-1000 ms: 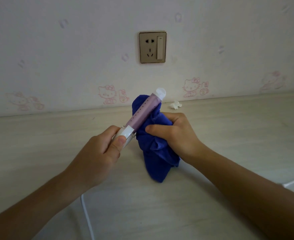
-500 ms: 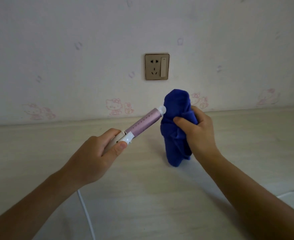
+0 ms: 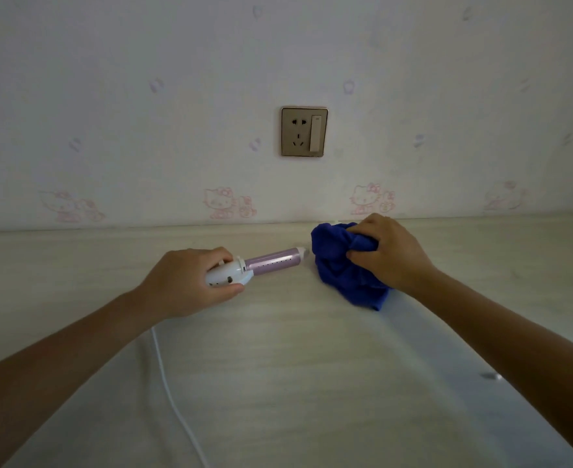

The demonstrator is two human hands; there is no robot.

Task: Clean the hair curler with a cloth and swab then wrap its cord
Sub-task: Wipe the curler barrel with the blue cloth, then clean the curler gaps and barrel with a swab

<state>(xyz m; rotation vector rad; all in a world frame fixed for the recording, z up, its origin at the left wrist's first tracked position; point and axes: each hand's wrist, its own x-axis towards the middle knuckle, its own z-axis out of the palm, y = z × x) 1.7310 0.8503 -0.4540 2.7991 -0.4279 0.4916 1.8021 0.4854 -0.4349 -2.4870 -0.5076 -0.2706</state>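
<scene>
My left hand (image 3: 190, 285) grips the white handle of the hair curler (image 3: 264, 263), which lies nearly level just above the pale tabletop (image 3: 295, 366), its pink barrel pointing right. Its white cord (image 3: 173, 396) runs from under that hand down toward the near edge. My right hand (image 3: 389, 253) presses down on the bunched blue cloth (image 3: 342, 268), which rests on the table right of the curler's white tip. Cloth and barrel are apart by a small gap. No swab shows.
A wall with cartoon cat stickers rises behind the table, with a brass socket and switch plate (image 3: 304, 131) above the curler. A small white scrap (image 3: 335, 221) peeks out behind the cloth by the wall. A small dark mark (image 3: 491, 375) lies at the right.
Both hands have come down to the table. The cloth, earlier wrapped around the barrel and then lifted off its tip, now lies on the tabletop under my right hand; the curler is lowered and level.
</scene>
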